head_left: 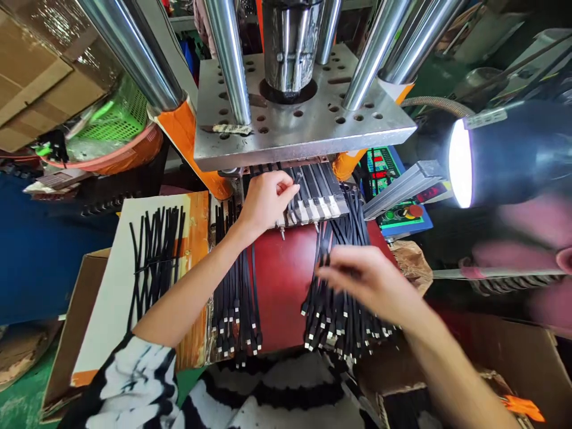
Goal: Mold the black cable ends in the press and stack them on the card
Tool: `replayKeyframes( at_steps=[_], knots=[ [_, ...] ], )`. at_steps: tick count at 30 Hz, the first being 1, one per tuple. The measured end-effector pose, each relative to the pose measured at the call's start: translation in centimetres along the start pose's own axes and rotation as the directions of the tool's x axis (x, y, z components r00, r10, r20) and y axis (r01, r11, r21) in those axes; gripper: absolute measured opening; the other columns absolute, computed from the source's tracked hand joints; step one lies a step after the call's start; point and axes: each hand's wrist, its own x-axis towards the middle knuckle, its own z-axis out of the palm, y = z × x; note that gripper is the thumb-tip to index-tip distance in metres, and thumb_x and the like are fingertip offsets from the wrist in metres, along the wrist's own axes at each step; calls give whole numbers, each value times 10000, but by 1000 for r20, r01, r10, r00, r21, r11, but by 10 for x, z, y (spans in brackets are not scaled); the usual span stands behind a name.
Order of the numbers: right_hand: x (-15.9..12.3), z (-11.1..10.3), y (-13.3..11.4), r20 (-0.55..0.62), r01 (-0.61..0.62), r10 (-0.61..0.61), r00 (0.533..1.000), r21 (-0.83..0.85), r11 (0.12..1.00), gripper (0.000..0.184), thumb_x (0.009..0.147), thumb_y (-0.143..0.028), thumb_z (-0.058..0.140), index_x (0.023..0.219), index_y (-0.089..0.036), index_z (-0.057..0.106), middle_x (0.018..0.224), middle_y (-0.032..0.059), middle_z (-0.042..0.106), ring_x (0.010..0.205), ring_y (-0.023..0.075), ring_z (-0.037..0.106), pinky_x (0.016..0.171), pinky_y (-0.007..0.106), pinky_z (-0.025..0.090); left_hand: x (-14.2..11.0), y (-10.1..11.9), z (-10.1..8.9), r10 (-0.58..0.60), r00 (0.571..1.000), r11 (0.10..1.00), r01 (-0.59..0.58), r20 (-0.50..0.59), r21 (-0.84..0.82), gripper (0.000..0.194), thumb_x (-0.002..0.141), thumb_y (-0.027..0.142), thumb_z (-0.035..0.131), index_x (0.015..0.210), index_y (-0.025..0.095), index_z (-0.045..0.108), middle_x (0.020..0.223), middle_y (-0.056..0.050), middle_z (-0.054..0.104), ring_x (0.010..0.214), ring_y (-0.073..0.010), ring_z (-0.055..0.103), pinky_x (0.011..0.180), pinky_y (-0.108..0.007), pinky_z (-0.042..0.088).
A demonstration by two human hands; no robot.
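My left hand (270,201) reaches over a metal fixture (319,205) with slots, where black strips lie side by side. Its thumb and forefinger are pinched at a dark cable end, partly hidden by the fingers. My right hand (364,275), smeared by motion, is above a thick bundle of black USB cables (333,319) on the red surface. A dark cable end shows between its closed fingertips. Left of the red surface (283,286), more black USB cables (235,322) hang side by side, silver plugs toward me.
Above the fixture hangs a thick steel press plate (304,140) between steel columns. A bright lamp (460,164) and a control panel (393,196) stand to the right. A tied cable bundle (156,250) lies on a white board (111,292) at left. Open cardboard boxes flank me.
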Motion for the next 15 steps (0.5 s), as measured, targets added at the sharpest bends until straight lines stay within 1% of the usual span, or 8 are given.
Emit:
replayKeyframes(
  at_steps=[3,5,7,8,10,12,13,15],
  knots=[
    [63,-52,5,-42,8,-9,999,-31,999,552,947,-663,709,655,-206,607,602,-8,582,576,134,495,569,279,361,16,-9,7,-131,990,991,131,-60,-15,159,987,210,672,838,157,664,834,-30,746,605,-112,681,607,-220,544],
    [104,-67,13,-27,10,-11,1000,-20,1000,572,887,-705,742,648,-205,599,590,-8,588,556,131,494,560,277,373,6,-10,5,-120,987,992,117,-104,-37,140,1045,271,616,1051,149,684,1018,-72,776,675,-119,741,643,-226,603],
    [135,-69,22,-3,20,-20,1000,-19,1000,581,849,-728,750,652,-208,581,583,-15,576,531,124,485,542,274,373,-13,-11,-1,80,994,996,-76,-72,55,272,1059,283,605,1295,154,646,1266,-131,752,920,-175,801,840,-309,671],
    [146,-67,26,10,32,-32,999,-23,999,579,841,-731,746,658,-209,576,587,-19,572,522,120,478,533,272,366,-23,-11,-5,223,975,966,-221,-2,134,336,1057,267,609,1374,156,622,1369,-160,717,1076,-218,790,971,-379,664],
    [159,-63,32,27,76,-75,997,-42,996,560,850,-714,729,668,-208,572,604,-23,568,527,115,469,531,268,353,-40,-13,-10,445,874,830,-485,196,276,360,1050,239,624,1395,138,636,1465,-201,670,1323,-304,698,1145,-495,591],
    [162,-59,36,-5,122,-123,992,-86,989,543,883,-679,705,656,-206,563,597,-27,544,547,113,454,544,265,340,-48,-15,-13,525,776,687,-628,348,365,322,1053,225,622,1345,99,674,1457,-229,679,1423,-354,625,1192,-547,552],
    [162,-58,38,-40,137,-143,989,-117,984,541,900,-662,695,645,-206,557,585,-28,526,555,113,446,549,266,334,-49,-15,-13,530,754,640,-656,388,401,317,1057,221,616,1335,82,680,1448,-236,688,1433,-365,614,1191,-557,551],
    [159,-58,40,-117,141,-159,980,-149,979,524,925,-640,683,656,-204,573,573,-33,506,550,113,436,543,265,329,-48,-13,-12,512,749,591,-662,420,461,336,1061,214,606,1348,52,673,1454,-245,692,1427,-375,616,1185,-572,550]
  ],
)
